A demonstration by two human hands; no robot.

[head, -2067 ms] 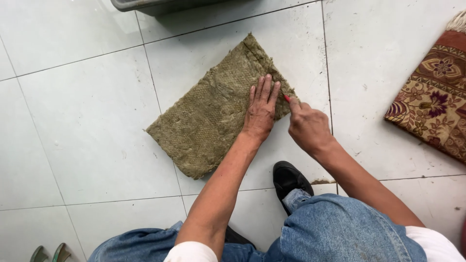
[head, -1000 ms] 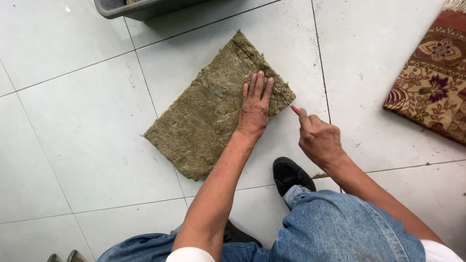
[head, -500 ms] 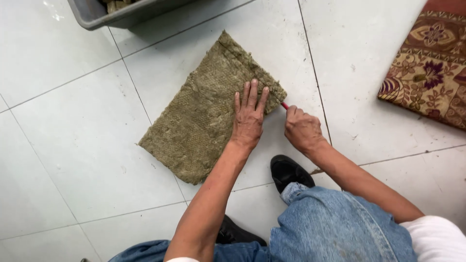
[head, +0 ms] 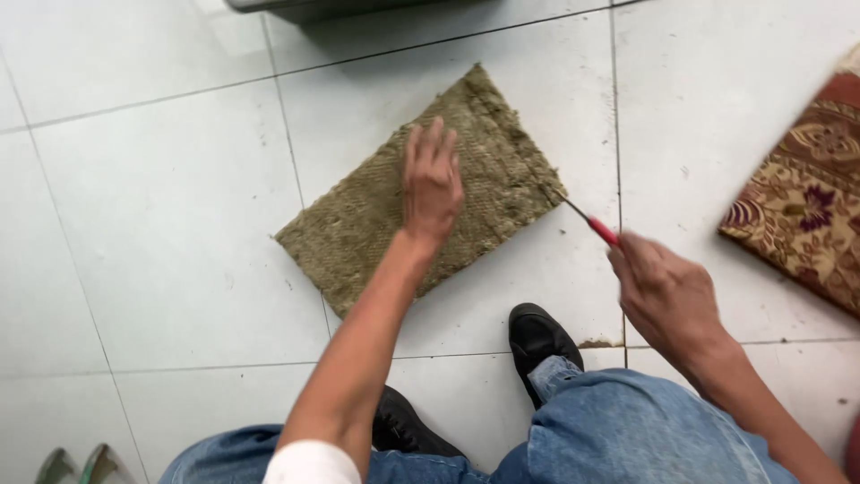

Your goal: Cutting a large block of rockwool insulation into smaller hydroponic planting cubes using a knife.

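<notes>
This looks like the floor of a home or small household workroom rather than a fitted workshop. The floor [head: 152, 224] is laid with large glossy white tiles with thin dark grout lines, a chip showing at one joint near the person's black shoe [head: 540, 339]. A patterned rug [head: 806, 211] in dark red and gold with floral motifs lies at the right edge, the kind found in a living space. The bottom of a grey plastic bin [head: 331, 7] sits at the top edge. The person crouches in jeans directly on the tiles, working on a coarse fibrous mat [head: 376, 211] without any bench.
</notes>
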